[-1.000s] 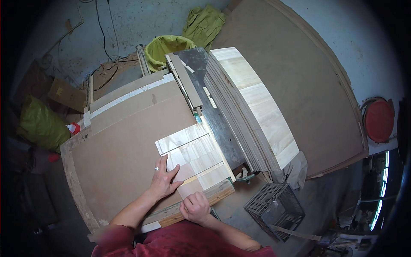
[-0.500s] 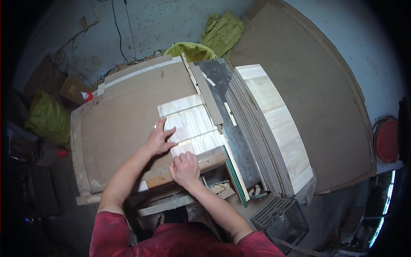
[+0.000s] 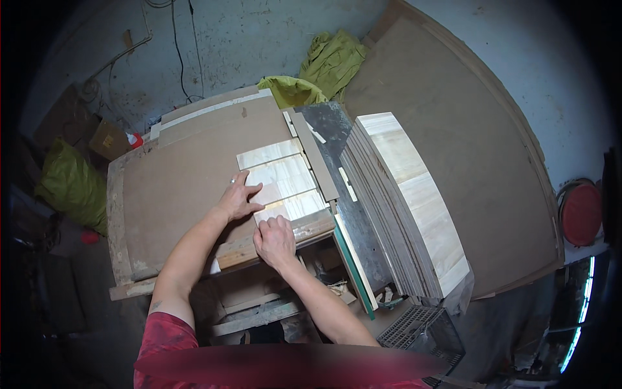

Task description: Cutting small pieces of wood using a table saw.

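Three pale wooden boards lie side by side on a brown worktop point(image 3: 175, 207), their right ends near a long strip fence point(image 3: 315, 155). The far board point(image 3: 269, 153), middle board point(image 3: 288, 176) and near board point(image 3: 306, 205) have narrow dark gaps between them. My left hand point(image 3: 238, 196) rests at the left end of the middle board, thumb apart from the fingers. At the near board's left end, close to the worktop's front edge, my right hand point(image 3: 275, 243) is closed, its bent fingers pressed together on the board. Its fingertips are partly hidden.
Right of the fence runs a dark metal surface point(image 3: 363, 220) with small wood offcuts. Beyond it stands a stack of panels point(image 3: 389, 207) topped by pale boards point(image 3: 414, 188). A plastic crate point(image 3: 421, 337) sits below right; large brown sheets point(image 3: 466, 155) lean behind.
The whole view has shifted slightly. Both hands stay at the left ends of the boards, and the gap between the middle and near boards looks slightly narrower.
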`<state>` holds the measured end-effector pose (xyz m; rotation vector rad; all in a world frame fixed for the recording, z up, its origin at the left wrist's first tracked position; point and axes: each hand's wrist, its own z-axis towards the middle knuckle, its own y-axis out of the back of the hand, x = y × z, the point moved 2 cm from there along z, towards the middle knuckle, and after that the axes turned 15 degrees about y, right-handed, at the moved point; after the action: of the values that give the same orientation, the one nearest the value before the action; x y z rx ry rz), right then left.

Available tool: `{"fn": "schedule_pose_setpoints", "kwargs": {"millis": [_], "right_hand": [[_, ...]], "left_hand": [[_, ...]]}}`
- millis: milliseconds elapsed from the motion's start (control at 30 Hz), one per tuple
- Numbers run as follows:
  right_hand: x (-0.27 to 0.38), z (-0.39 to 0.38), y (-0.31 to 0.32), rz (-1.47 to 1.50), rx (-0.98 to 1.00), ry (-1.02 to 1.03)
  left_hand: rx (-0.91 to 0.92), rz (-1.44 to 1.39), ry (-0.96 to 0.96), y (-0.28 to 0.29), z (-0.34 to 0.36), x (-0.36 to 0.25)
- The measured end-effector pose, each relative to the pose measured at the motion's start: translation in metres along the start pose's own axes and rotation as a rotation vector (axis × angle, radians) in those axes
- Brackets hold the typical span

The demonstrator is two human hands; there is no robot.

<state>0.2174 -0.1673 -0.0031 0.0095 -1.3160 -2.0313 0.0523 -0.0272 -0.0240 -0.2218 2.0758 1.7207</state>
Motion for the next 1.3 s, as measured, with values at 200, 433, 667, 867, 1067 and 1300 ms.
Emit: {"fn": "schedule_pose_setpoints", "kwargs": {"millis": [200,433,667,867,1067,1300], "right_hand": [[0.035,-0.082,0.046,0.019,-0.056,0.017],[0.067,-0.194,0.099,0.027,-0.055,0.056],[0.092,-0.269,0.136,0.054,-0.017,0.04],[0.085,-0.252,0.132,0.076,-0.042,0.052],[0.06,-0.187,0.1,0.053,-0.09,0.051],[0.014,-0.075,0.034,-0.013,-0.107,0.049]], "left_hand": [[-0.042,-0.048,-0.055,-0.028,-0.094,-0.039],[-0.026,-0.132,-0.039,-0.058,-0.208,-0.095],[-0.049,-0.188,-0.121,-0.095,-0.281,-0.139],[-0.068,-0.171,-0.133,-0.1,-0.261,-0.139],[-0.062,-0.134,-0.143,-0.083,-0.192,-0.107],[-0.087,-0.092,-0.133,-0.043,-0.065,-0.048]]}}
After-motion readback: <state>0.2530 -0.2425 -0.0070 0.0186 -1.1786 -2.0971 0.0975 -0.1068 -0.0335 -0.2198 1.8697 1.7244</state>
